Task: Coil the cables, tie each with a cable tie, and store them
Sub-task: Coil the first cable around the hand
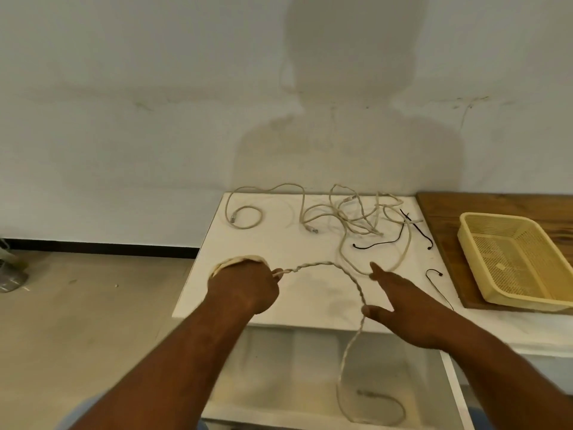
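A person stands at a white bench (248,237) against a pale wall, both bare arms reaching forward. The left hand (245,288) is clenched around a small coil (237,261) of cream cable, the loops showing above the knuckles. From that fist the same cable (313,265), twisted like rope, arcs right and toward the near edge, passing the thumb of the right hand (400,301). The right fingers (379,270) are released and spread, not gripping; the cable seems only to brush the thumb. Its tail drops off the near edge and hangs in a loop below.

At the far side of the bench lies a tangle of more cream cables (353,212), uncoiled. Black ties (378,243) lie loose to their right. A yellow basket (465,240) sits on a wooden board (440,212) at the far right, nothing in it.

This looks like the coiling step on the first cable, only a few turns done. Next, the right hand likely needs to close on the slack and bring another loop to the left, then fetch a tie.
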